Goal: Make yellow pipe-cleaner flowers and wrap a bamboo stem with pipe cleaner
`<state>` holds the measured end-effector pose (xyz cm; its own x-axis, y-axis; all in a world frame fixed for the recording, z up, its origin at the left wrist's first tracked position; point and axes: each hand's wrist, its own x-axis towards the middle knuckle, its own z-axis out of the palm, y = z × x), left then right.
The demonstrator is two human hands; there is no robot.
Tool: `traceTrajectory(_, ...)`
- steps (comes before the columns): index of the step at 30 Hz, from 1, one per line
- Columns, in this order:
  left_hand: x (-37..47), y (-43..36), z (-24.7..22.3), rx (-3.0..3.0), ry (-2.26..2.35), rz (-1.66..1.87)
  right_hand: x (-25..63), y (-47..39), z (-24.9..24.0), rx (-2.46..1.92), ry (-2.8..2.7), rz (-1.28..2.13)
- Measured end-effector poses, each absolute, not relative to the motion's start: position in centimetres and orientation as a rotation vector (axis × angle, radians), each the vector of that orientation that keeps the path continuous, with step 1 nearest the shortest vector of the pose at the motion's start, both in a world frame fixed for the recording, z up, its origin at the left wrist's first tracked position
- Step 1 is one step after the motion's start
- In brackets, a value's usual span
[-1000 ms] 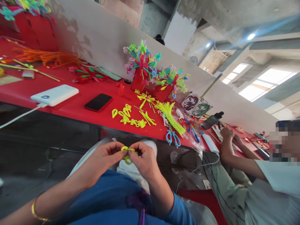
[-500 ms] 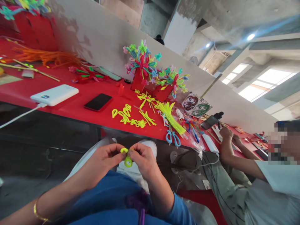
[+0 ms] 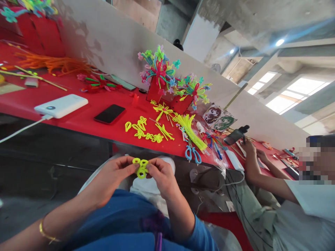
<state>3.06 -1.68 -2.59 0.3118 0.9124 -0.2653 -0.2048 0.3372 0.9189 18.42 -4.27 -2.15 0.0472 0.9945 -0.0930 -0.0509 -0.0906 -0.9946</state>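
Note:
Between my two hands, above my lap and in front of the table edge, is a small yellow-green looped piece with several round loops. My left hand pinches its left side between thumb and fingertips. On the right side, my right hand grips it the same way. Yellow-green looped flower pieces lie on the red table just beyond. A bundle of yellow-green stems rests farther right, beside blue-handled scissors.
A black phone and a white power bank with a cable lie left on the table. Colourful flower arrangements stand at the back. To the right, a person works near a dark bottle.
The looped piece has turned and spread, so more of its loops show between my fingers. My hands have risen slightly. The person at the right has shifted their hands.

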Motion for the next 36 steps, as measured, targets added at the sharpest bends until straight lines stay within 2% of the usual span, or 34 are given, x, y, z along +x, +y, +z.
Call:
traceTrajectory(13,3.2,-1.9,-1.8,0.945,0.947,0.887,17.9,-5.0,-1.2,-1.351,-1.234,1.116)
traceTrajectory(19,3.5,-1.8,-2.0,0.976,0.965,0.853,17.9,-5.0,-1.1,-1.474,-1.379,0.927)
traceTrajectory(36,2.9,-1.7,-2.2,1.000,0.919,0.826,18.2,-4.9,-1.1,-1.390,-1.247,1.025)
